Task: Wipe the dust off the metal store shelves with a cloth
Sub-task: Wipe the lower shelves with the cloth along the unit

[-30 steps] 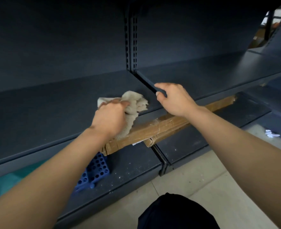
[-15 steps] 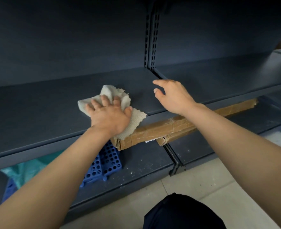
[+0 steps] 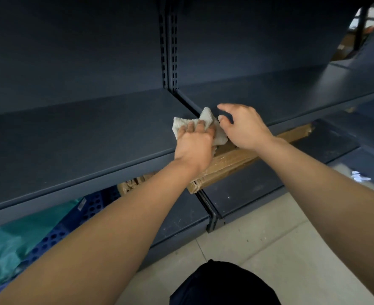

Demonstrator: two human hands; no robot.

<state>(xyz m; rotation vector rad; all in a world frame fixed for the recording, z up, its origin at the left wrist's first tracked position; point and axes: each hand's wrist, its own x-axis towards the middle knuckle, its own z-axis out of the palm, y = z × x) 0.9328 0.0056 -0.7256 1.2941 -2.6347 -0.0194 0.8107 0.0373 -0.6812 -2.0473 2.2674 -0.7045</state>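
Observation:
The dark blue metal shelf [image 3: 82,137] runs across the view at chest height and meets a second shelf panel [image 3: 291,95] at a seam. A white ribbed cloth [image 3: 206,116] lies crumpled on the shelf right at that seam. My left hand [image 3: 193,143] presses down on the cloth with its fingers laid flat over it. My right hand [image 3: 244,126] is just to the right of the cloth, over the right panel near its front edge. Its fingers are loosely bent and hold nothing.
A slotted upright post [image 3: 169,51] stands behind the seam. Under the shelf lie a long taped cardboard box [image 3: 236,160], a blue perforated crate [image 3: 71,223] and a teal plastic sheet [image 3: 3,245]. The tiled floor [image 3: 258,238] carries a white scrap [image 3: 359,176].
My left hand has slid the cloth rightward along the shelf up to the seam, ending beside my right hand. The right hand has stayed near the front edge.

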